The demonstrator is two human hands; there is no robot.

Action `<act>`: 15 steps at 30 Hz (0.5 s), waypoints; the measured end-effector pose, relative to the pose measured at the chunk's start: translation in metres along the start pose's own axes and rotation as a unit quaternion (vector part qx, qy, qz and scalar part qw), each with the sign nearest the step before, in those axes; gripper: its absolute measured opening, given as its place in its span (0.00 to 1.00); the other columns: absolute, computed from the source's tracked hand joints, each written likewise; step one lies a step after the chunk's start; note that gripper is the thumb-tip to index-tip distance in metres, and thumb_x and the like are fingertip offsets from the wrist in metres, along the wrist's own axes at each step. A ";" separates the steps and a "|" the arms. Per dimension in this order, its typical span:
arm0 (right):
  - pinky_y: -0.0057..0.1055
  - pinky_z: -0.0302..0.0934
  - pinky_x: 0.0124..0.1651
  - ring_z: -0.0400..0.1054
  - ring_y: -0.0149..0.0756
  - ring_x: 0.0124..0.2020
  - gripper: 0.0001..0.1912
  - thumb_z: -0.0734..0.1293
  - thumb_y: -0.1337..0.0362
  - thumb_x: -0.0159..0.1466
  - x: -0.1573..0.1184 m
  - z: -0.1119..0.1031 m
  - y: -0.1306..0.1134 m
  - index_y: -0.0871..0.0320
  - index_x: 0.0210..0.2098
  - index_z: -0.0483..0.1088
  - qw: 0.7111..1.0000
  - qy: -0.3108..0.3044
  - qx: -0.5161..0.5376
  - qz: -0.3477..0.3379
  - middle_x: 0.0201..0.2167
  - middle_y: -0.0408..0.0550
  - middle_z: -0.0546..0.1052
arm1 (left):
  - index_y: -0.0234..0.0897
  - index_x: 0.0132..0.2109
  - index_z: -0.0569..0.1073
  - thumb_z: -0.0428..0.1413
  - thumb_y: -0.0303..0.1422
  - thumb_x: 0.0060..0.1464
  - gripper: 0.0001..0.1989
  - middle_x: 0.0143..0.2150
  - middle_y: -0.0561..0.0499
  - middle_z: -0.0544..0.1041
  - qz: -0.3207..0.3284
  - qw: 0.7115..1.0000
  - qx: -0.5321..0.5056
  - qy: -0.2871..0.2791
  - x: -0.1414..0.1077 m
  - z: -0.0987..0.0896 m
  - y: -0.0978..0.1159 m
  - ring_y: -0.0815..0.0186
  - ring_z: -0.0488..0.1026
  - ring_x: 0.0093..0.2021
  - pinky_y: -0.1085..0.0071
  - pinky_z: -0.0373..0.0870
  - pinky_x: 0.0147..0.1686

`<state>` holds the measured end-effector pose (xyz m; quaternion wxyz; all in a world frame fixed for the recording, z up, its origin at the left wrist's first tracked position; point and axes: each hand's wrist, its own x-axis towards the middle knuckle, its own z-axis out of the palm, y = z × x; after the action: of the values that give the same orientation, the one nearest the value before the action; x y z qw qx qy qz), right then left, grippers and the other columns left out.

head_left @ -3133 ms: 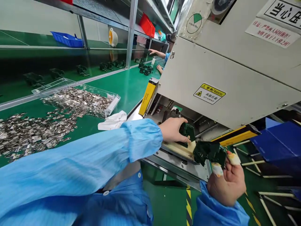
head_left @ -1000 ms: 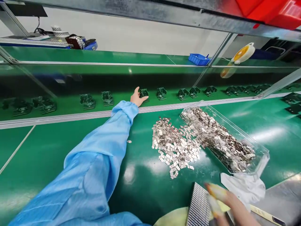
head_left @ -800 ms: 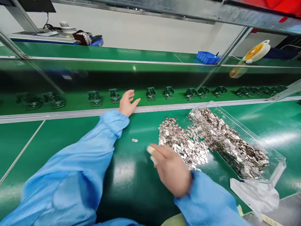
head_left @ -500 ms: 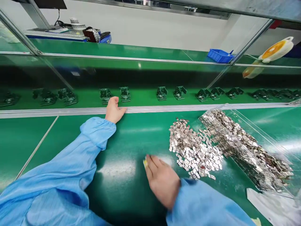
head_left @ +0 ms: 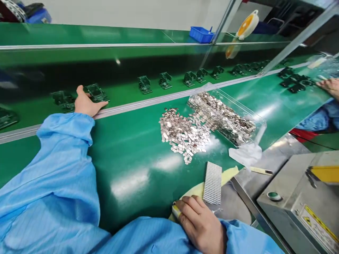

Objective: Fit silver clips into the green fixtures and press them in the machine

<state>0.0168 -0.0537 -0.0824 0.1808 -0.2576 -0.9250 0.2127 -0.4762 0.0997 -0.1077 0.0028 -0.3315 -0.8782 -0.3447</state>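
My left hand (head_left: 88, 101) reaches across to the far strip, thumb and forefinger spread around the near left corner of a green circuit board (head_left: 97, 93). Another green circuit board (head_left: 63, 100) sits just left of that hand. Close to my body, my right hand (head_left: 197, 220) is closed, its fingers pressed together at the bench edge. A small yellow-and-white object (head_left: 176, 211) shows at its fingertips; its kind is unclear. Beyond it stands a light grey block of ridged rows (head_left: 212, 183), over a pale yellow sheet (head_left: 230, 174).
Small silver metal pieces (head_left: 182, 134) lie heaped on the green bench (head_left: 127, 141), and more fill a clear plastic tray (head_left: 221, 116). A metal rail (head_left: 148, 102) borders the row of boards. At far right, another person's hand (head_left: 329, 86) is beside several boards. A grey machine (head_left: 299, 201) stands at lower right.
The view has swung right. My left hand now spreads around a board instead of lying between two. My right hand has drawn back from the metal pieces to the bench's near edge.
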 end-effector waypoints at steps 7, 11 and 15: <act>0.32 0.71 0.45 0.72 0.36 0.42 0.17 0.52 0.67 0.74 -0.017 0.005 0.006 0.62 0.48 0.70 0.998 -0.010 0.057 0.008 0.40 0.53 0.77 | 0.29 0.57 0.63 0.72 0.40 0.39 0.42 0.57 0.48 0.70 0.033 0.993 -0.027 0.111 -0.031 -0.002 0.013 0.59 0.71 0.52 0.56 0.69 0.58; 0.32 0.71 0.43 0.71 0.37 0.41 0.15 0.53 0.68 0.73 -0.023 0.016 0.013 0.62 0.46 0.71 0.996 0.027 0.084 -0.031 0.39 0.53 0.78 | 0.32 0.55 0.63 0.70 0.45 0.40 0.40 0.52 0.53 0.71 0.031 0.980 -0.195 0.021 -0.081 0.001 0.036 0.69 0.75 0.38 0.56 0.77 0.48; 0.33 0.71 0.40 0.71 0.38 0.39 0.13 0.56 0.68 0.72 -0.024 0.026 0.018 0.63 0.42 0.72 0.987 0.063 0.126 -0.078 0.36 0.54 0.77 | 0.36 0.49 0.64 0.73 0.41 0.34 0.37 0.50 0.54 0.71 0.098 0.903 -0.412 -0.069 -0.146 0.010 0.062 0.66 0.75 0.45 0.58 0.76 0.51</act>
<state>0.0316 -0.0606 -0.1188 0.2855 -0.1726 -0.8949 0.2965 -0.3234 0.0546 -0.1117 -0.1611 -0.4110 -0.6186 -0.6500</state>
